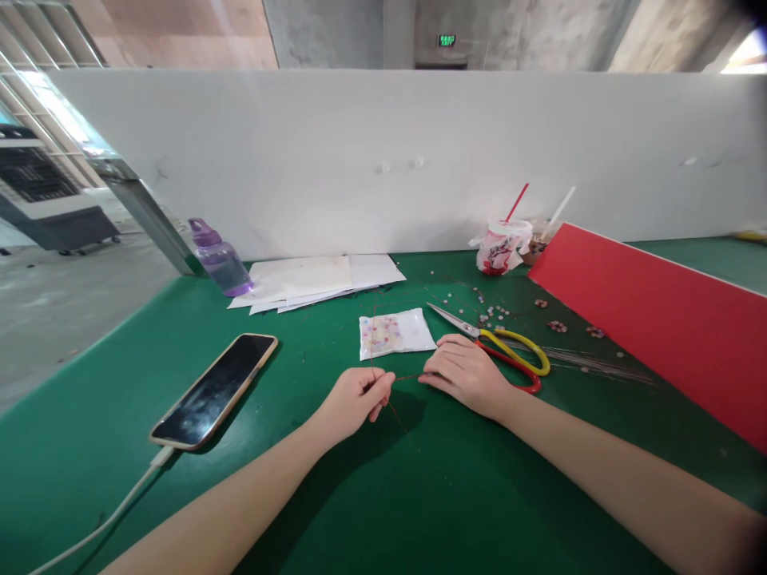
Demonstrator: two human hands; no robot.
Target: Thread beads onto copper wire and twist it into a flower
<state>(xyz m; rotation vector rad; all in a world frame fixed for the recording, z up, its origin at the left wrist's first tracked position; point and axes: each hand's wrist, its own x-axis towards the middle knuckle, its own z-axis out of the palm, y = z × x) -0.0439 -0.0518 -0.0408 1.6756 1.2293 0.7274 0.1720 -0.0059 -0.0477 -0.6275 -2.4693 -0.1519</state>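
Left hand: the left hand [355,399] pinched a thin brown wire [383,375] between its fingertips.
Right hand: the right hand [468,374] pinched the wire's other end.
Behind right hand: yellow and red metal scissors [515,355].
Behind left hand: small clear plastic bag of beads [395,333].

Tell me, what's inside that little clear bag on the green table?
The little clear bag holds small colourful bits, pink and yellow, too blurry to name. A thin wire crosses its left side.

scissors [503,351] right, phone [214,390] left, bare felt [419,495] near
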